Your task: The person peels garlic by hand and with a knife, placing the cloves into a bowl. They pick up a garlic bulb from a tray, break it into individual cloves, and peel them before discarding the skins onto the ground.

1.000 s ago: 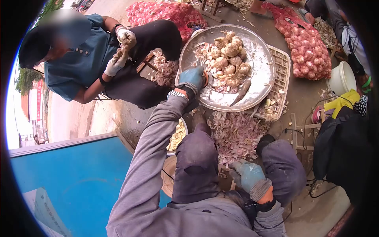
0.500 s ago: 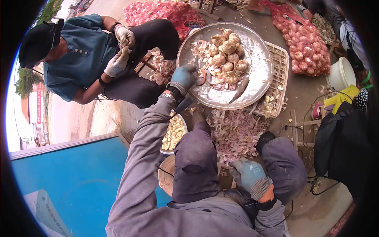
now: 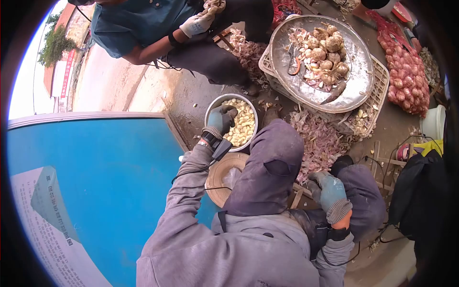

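Observation:
My left hand (image 3: 221, 120), in a blue-grey glove, is over the left part of a metal bowl (image 3: 208, 111) of peeled garlic cloves (image 3: 245, 125). Its fingers are curled in; anything within them is hidden. Near my knee, above a heap of garlic skins (image 3: 315, 138), my gloved right hand (image 3: 330, 190) has its fingers bent together, and I cannot make out what they hold. Farther off, a round metal tray (image 3: 359, 79) carries whole garlic bulbs (image 3: 330, 45), loose skins, an orange-handled tool (image 3: 295, 66) and a dark-handled knife (image 3: 336, 91).
The tray rests on a plastic crate (image 3: 380, 91). A co-worker in white gloves (image 3: 197, 24) sits at upper left. Red net sacks of garlic (image 3: 405, 76), a white bucket (image 3: 433, 122) and a black bag (image 3: 416, 191) are at right; a blue panel (image 3: 105, 177) stands left.
My left hand has moved from the tray's left edge to the bowl of peeled cloves. My right hand stays near my knee. The view has turned, shifting the tray up and right.

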The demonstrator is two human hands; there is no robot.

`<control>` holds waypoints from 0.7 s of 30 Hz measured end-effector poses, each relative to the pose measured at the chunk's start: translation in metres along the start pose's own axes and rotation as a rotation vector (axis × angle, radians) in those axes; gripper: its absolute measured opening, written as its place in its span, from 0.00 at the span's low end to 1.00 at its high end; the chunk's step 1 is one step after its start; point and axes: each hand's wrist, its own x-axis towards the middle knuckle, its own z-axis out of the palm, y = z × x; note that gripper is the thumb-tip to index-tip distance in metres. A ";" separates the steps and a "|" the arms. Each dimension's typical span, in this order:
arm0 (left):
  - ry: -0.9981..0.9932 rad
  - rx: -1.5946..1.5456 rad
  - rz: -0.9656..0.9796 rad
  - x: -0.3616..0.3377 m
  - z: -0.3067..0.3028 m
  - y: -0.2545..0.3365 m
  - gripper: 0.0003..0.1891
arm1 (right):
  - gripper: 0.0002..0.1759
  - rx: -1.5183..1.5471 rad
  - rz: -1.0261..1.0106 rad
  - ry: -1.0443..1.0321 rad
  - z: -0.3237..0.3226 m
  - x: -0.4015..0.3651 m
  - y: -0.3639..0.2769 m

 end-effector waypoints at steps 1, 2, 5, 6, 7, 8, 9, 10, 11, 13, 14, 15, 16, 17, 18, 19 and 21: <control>0.071 0.036 -0.052 -0.010 -0.009 -0.003 0.15 | 0.13 -0.003 -0.016 0.003 0.004 -0.001 0.006; 0.101 0.004 -0.051 -0.016 -0.017 -0.010 0.15 | 0.13 -0.003 -0.032 0.005 0.009 -0.002 0.013; 0.145 -0.011 -0.063 -0.034 -0.040 -0.012 0.17 | 0.13 -0.005 -0.072 0.033 0.022 -0.004 0.032; 0.150 0.004 -0.077 -0.040 -0.044 -0.003 0.18 | 0.13 -0.013 -0.083 0.052 0.025 -0.004 0.036; 0.150 -0.011 -0.061 -0.047 -0.052 0.006 0.18 | 0.13 -0.025 -0.093 0.074 0.028 -0.004 0.040; 0.008 -0.166 -0.005 -0.058 -0.059 0.022 0.19 | 0.13 -0.043 -0.102 0.100 0.030 -0.004 0.042; -0.139 -0.317 0.057 -0.063 -0.061 0.034 0.20 | 0.15 -0.020 -0.002 0.033 0.019 0.001 0.030; -0.202 -0.420 0.162 -0.066 -0.057 0.039 0.24 | 0.17 0.008 0.100 -0.037 0.011 0.005 0.015; -0.200 -0.432 0.178 -0.075 -0.048 0.050 0.24 | 0.17 -0.008 0.092 -0.028 0.007 0.004 0.007; -0.160 -0.567 0.403 -0.104 -0.021 0.086 0.26 | 0.15 0.602 0.229 0.022 0.004 0.003 -0.011; -0.277 -0.952 0.270 -0.113 -0.008 0.100 0.26 | 0.12 0.771 0.184 0.113 -0.001 -0.002 -0.029; -0.405 -1.330 0.111 -0.122 0.005 0.109 0.26 | 0.12 0.765 0.183 0.122 -0.008 -0.008 -0.051; -0.532 -1.468 0.120 -0.128 0.019 0.113 0.28 | 0.12 0.798 0.142 0.165 -0.019 -0.014 -0.077; -0.625 -1.551 0.137 -0.135 0.036 0.118 0.28 | 0.11 0.828 0.104 0.214 -0.026 -0.021 -0.098; -0.708 -1.593 0.147 -0.142 0.052 0.121 0.28 | 0.12 0.751 -0.010 0.273 -0.027 -0.029 -0.115; -0.793 -1.636 0.156 -0.152 0.067 0.124 0.28 | 0.13 0.669 -0.120 0.329 -0.027 -0.036 -0.131; -0.759 -1.671 0.023 -0.184 0.090 0.140 0.28 | 0.16 0.391 -0.383 0.522 -0.030 -0.043 -0.163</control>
